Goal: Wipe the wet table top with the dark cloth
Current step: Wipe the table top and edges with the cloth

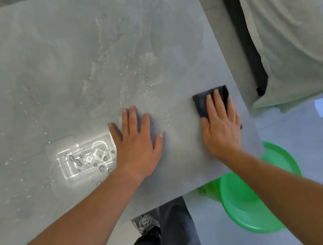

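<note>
a: fig. 1, head view. where does the dark cloth (204, 100) lie?
b: flat on the bench (50, 54), near its right edge, under the right hand (221, 128). the fingers lie straight and press down on it, not curled round it. the left hand (137, 143) rests palm down beside it, fingers spread, holding nothing.
a: and the water?
b: droplets (146, 78) scatter beyond the left hand, and a pooled patch (87, 160) lies just left of it. the strip between the hands looks mostly dry.
a: how should the stroke go?
b: as a judgement: even palm pressure and overlapping passes leftward into the pool, with the left hand lifted clear first. refold the cloth once soaked. the green basin (264, 201) on the floor by the corner could take the wringing.
</note>
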`<action>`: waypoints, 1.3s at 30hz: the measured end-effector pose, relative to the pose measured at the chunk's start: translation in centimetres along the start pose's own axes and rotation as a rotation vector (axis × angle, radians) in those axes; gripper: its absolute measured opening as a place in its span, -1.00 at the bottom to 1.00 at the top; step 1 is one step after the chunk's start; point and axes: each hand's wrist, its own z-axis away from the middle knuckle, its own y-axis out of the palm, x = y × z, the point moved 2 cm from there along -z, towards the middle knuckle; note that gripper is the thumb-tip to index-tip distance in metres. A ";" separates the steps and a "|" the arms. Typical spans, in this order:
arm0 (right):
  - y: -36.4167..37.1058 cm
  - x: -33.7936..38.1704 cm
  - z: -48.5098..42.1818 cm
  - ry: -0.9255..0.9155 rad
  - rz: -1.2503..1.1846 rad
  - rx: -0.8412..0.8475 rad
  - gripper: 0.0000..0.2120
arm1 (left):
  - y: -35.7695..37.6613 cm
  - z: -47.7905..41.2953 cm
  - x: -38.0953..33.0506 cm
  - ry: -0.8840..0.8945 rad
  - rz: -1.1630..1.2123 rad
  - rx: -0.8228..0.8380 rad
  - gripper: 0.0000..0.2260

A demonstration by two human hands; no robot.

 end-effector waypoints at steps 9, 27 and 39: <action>-0.8 -4.3 3.5 -0.225 0.014 0.056 -0.43 | 2.7 5.2 -1.3 0.154 -0.060 -0.017 -0.39; -0.1 -7.3 6.6 0.219 -0.088 -0.049 -0.41 | 5.1 6.1 -2.6 0.066 -0.032 -0.119 -0.32; 2.9 5.0 6.4 -0.398 -0.039 -0.015 -0.38 | 2.5 4.9 5.9 -0.120 0.015 -0.284 -0.40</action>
